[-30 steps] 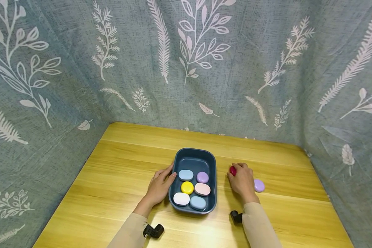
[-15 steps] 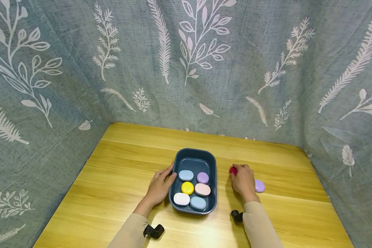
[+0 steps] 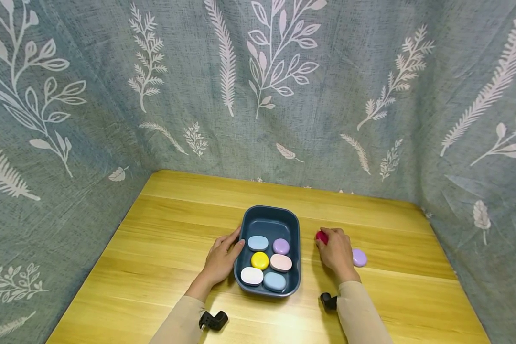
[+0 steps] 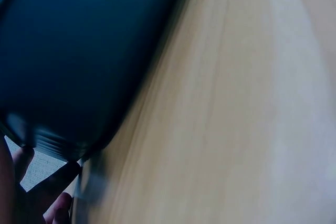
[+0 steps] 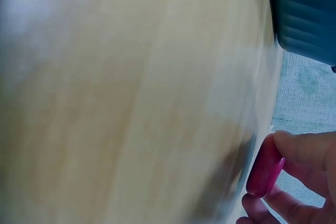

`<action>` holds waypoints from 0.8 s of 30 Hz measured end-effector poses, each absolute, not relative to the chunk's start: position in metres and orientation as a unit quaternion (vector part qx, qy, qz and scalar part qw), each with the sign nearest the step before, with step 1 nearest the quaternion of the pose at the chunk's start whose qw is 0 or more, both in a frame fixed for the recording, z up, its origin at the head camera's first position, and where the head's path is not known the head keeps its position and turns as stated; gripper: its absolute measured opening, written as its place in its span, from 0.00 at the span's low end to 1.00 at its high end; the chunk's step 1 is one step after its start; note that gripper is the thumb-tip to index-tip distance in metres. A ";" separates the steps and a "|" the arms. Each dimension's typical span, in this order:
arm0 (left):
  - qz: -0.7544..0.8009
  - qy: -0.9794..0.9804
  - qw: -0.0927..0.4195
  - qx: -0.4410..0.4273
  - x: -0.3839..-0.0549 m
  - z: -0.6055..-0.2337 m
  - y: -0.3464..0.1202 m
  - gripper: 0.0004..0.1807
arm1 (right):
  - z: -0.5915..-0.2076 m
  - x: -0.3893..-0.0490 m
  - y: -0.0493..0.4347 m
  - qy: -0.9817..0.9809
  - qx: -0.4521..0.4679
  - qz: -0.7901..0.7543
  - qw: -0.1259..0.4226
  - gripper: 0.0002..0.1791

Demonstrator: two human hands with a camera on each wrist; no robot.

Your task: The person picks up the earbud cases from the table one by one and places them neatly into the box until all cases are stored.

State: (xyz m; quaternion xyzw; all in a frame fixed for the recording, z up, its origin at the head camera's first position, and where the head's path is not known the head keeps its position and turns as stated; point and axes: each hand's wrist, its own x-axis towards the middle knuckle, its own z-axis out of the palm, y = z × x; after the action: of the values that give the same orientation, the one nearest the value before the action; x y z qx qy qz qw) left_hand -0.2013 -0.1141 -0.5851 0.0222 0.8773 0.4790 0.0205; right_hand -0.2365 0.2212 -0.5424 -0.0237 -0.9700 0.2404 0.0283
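Between thumb and fingers, my right hand (image 3: 336,251) pinches a small red round soap (image 3: 321,237). Seen edge-on in the right wrist view, the soap (image 5: 265,167) is thick with rounded edges, held by the fingertips. My left hand (image 3: 220,258) rests against the left side of a dark blue rectangular container (image 3: 298,224), the thumb at its rim. Straight, spread fingers touch the container's outer wall in the left wrist view. Inside the container lie several soaps, among them a yellow round one (image 3: 260,261), a pink oval one (image 3: 281,263) and a white oval one (image 3: 252,276).
A purple round soap (image 3: 359,257) lies on the wooden table (image 3: 167,239), right of my right hand. The container's far end shows bare floor. Patterned grey-green curtains (image 3: 249,134) surround the table's back and sides. A black wrist camera sits at each sleeve.
My right hand has shifted very slightly, with the red soap between its fingers. The left hand, the container and the soaps in it stay where they were.
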 end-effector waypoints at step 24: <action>0.476 0.879 0.020 0.024 -0.201 -0.584 -0.114 0.32 | -0.525 -0.234 0.209 -0.966 -0.009 0.254 0.047 0.25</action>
State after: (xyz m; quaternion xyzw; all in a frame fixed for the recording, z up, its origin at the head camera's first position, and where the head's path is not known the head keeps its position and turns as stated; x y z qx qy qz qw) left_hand -0.2012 -0.1139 -0.5844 0.0238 0.8788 0.4763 0.0199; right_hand -0.2339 0.2095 -0.5254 -0.0089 -0.9661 0.2537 0.0470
